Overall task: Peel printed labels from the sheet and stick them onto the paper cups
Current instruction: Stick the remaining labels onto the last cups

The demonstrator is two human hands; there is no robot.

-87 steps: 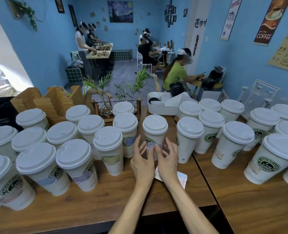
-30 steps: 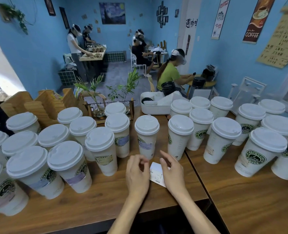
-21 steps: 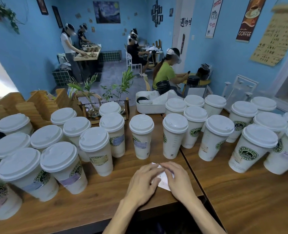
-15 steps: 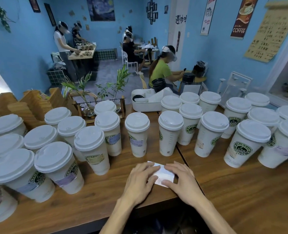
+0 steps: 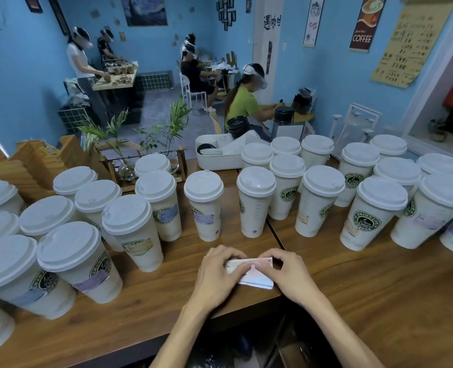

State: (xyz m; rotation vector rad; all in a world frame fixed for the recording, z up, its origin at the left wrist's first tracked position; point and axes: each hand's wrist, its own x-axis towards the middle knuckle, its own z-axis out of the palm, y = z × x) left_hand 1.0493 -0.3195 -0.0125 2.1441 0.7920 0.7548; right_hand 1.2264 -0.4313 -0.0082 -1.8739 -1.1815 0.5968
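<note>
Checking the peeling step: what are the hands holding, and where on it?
Both hands, left and right, pinch the label sheet lying on the table, fingertips meeting near its top middle.

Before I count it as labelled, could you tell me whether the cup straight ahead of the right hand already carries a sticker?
No, the cup shows only its plain side and part of the green logo.

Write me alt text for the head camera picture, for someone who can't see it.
Two hands, the left hand and the right hand, pinch a small label sheet lying near the front edge of a wooden table. Many lidded white paper cups stand behind and to both sides, several already labelled. Other people work in the blue-walled room beyond.
</note>
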